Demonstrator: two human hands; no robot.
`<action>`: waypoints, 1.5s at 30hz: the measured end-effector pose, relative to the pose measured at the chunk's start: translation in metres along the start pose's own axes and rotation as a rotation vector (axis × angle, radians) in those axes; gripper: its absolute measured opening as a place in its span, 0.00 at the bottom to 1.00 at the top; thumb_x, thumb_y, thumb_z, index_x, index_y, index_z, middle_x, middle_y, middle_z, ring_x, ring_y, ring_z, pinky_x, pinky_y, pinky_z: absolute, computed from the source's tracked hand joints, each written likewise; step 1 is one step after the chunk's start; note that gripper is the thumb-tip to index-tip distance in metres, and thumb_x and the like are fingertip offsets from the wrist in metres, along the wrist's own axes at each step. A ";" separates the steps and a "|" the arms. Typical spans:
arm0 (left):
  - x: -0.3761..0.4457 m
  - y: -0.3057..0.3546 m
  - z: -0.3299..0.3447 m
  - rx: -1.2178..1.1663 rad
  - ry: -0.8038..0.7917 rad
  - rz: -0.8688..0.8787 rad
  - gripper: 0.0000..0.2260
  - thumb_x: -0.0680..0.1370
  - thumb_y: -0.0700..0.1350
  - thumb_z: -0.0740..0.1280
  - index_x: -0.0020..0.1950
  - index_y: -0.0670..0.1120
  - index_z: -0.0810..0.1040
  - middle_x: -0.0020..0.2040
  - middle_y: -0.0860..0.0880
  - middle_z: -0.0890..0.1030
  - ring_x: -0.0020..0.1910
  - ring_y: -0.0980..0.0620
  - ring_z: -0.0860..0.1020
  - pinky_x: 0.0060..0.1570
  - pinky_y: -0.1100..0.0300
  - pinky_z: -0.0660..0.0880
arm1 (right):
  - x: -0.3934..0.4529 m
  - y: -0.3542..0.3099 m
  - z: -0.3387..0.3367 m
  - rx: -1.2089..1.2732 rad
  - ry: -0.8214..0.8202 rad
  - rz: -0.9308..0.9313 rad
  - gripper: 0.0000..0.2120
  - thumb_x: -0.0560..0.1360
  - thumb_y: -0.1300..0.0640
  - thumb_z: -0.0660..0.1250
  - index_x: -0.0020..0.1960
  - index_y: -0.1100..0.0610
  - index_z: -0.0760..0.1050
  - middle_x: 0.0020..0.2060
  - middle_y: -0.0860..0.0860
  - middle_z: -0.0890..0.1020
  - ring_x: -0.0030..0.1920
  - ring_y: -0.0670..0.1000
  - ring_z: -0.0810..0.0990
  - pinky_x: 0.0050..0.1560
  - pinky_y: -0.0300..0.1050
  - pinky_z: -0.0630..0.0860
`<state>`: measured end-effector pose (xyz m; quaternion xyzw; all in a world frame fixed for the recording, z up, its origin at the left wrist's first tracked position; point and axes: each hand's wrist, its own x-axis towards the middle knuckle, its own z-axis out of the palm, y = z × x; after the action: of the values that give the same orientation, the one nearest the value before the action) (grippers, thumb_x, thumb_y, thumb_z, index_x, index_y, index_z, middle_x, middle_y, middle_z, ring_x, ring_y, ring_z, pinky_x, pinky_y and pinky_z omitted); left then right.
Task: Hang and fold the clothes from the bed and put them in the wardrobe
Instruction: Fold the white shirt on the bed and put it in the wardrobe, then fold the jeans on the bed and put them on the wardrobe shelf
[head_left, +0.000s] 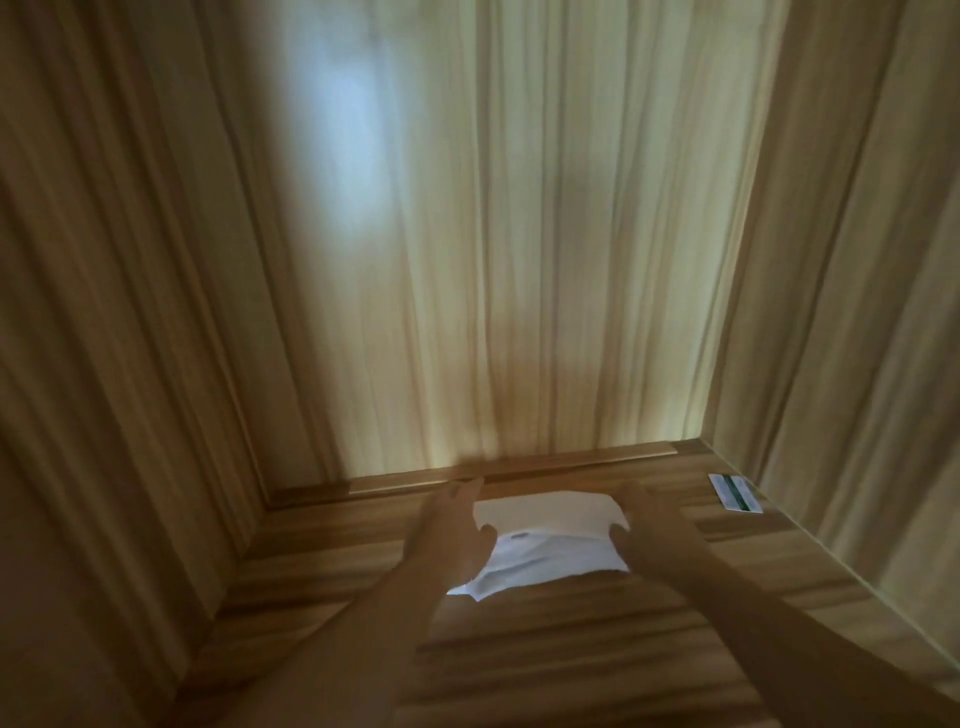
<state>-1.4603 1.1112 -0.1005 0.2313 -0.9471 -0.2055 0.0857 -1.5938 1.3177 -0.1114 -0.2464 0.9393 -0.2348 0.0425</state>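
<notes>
— Both hands are on it, one at each side. Her left hand (452, 535) lies flat along the 9 o'clock edge of the folded white garment (550, 540), fingers straight and together, pointing toward the back panel, thumb lying over the cloth.

— And the other one?

— Right hand (657, 525) mirrors it at the 3 o'clock edge, fingers stretched out, thumb resting on the fabric. Neither hand looks curled round the cloth; they press against its sides. It's dim and a bit blurred, so I can't tell whether any fingertips are tucked under.

— Where is the garment itself?

— On the wooden shelf (571, 649) inside the wardrobe, between the two hands, close to the back wall (519, 260) at 12 o'clock. A loose corner of it sticks out toward 7 o'clock, near the left wrist.

— Anything else on that shelf?

— A small card (736, 492) with a dark stripe, off at 2 o'clock in the far right corner, beside the right side panel (857, 312) and well apart from the garment.
</notes>
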 end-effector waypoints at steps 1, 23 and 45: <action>-0.005 0.009 -0.007 0.057 -0.002 0.072 0.28 0.79 0.50 0.63 0.78 0.54 0.59 0.76 0.53 0.63 0.74 0.49 0.63 0.71 0.51 0.64 | -0.010 -0.006 -0.011 -0.029 0.010 -0.025 0.21 0.75 0.51 0.63 0.67 0.55 0.69 0.61 0.53 0.76 0.58 0.53 0.75 0.55 0.44 0.72; -0.235 0.066 -0.090 -0.080 0.034 0.690 0.26 0.74 0.52 0.66 0.72 0.56 0.69 0.69 0.54 0.73 0.68 0.49 0.70 0.64 0.54 0.69 | -0.405 -0.083 -0.107 -0.233 0.472 0.418 0.29 0.74 0.38 0.62 0.71 0.48 0.65 0.65 0.50 0.73 0.63 0.55 0.73 0.59 0.49 0.72; -0.595 0.078 -0.049 -0.075 -0.325 1.397 0.26 0.73 0.55 0.65 0.72 0.55 0.68 0.69 0.54 0.71 0.67 0.50 0.69 0.62 0.52 0.70 | -0.888 -0.171 0.047 -0.131 0.760 1.208 0.29 0.74 0.37 0.61 0.71 0.47 0.63 0.66 0.49 0.72 0.64 0.53 0.72 0.61 0.52 0.70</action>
<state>-0.9563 1.4394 -0.0631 -0.4652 -0.8671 -0.1668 0.0631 -0.7323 1.5951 -0.1065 0.4137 0.8734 -0.1832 -0.1800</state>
